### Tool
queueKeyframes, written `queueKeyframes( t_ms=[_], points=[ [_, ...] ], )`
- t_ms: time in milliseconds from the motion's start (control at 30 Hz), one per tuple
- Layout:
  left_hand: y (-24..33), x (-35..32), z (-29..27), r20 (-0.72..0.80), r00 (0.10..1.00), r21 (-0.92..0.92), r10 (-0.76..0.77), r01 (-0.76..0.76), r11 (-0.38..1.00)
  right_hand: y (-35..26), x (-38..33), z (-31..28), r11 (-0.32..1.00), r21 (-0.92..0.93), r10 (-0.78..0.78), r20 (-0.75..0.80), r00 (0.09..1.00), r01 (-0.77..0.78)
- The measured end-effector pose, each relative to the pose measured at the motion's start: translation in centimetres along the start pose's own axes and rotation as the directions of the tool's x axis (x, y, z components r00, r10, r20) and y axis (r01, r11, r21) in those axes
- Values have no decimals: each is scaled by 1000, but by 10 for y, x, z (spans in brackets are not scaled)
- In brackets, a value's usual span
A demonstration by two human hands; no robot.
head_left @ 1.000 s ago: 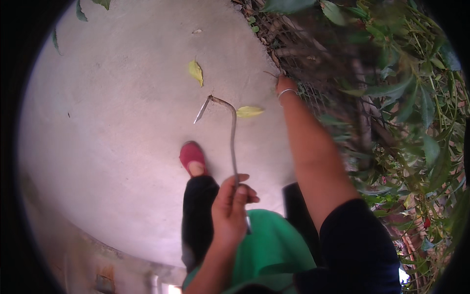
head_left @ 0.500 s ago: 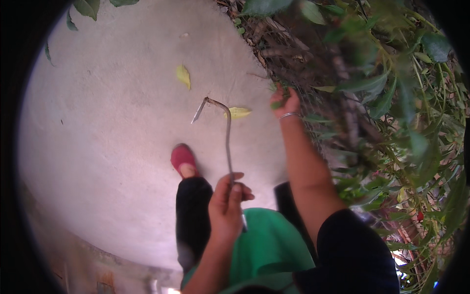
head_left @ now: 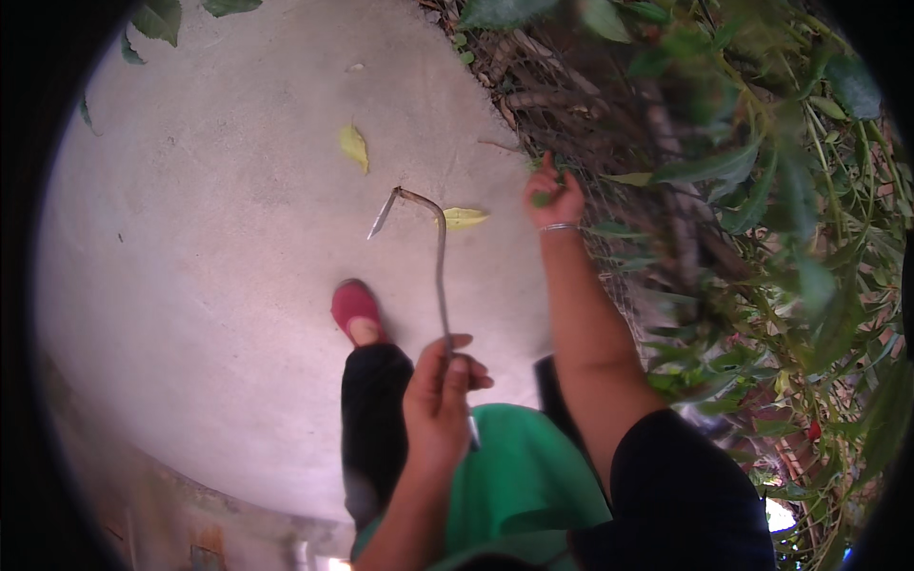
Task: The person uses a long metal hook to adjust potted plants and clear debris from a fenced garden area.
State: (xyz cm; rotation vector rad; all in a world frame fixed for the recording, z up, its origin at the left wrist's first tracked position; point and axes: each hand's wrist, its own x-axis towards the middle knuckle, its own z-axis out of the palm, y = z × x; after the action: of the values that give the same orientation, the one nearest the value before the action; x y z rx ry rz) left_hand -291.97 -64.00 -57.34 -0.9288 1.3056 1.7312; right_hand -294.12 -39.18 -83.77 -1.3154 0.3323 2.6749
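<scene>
My left hand (head_left: pixel 440 381) is closed round the thin metal shaft of a small hand hoe (head_left: pixel 443 257). The shaft bends over at the top and ends in a narrow flat blade, angled down to the left above the ground. My right hand (head_left: pixel 557 200) reaches out to the border of the planted bed, a silver bangle on its wrist. Its fingers are curled around a small green weed (head_left: pixel 541 199), with one finger stretched forward. How much of the weed lies inside the hand is hidden.
Pale concrete (head_left: pixel 209 238) spreads on the left, with two yellow leaves, one (head_left: pixel 353 147) farther off and one (head_left: pixel 465 218) behind the hoe. Wire netting (head_left: pixel 619 295) and leafy plants (head_left: pixel 752 171) line the right side. My red shoe (head_left: pixel 354 305) stands on the concrete.
My right hand has shifted slightly and one finger now points farther out. The left hand keeps hold of the hoe, almost still.
</scene>
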Motion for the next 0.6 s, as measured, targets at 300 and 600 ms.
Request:
queueKeyframes(
  t_ms=[300,600],
  points=[
    [-4,-1,3,-16,1000,13,-2,3,1000,-12,-1,3,996,31,86,-64,994,-84],
    [-6,3,5,-17,1000,24,11,-10,1000,-10,9,1,1000,7,1,-42,999,-1]
  ],
)
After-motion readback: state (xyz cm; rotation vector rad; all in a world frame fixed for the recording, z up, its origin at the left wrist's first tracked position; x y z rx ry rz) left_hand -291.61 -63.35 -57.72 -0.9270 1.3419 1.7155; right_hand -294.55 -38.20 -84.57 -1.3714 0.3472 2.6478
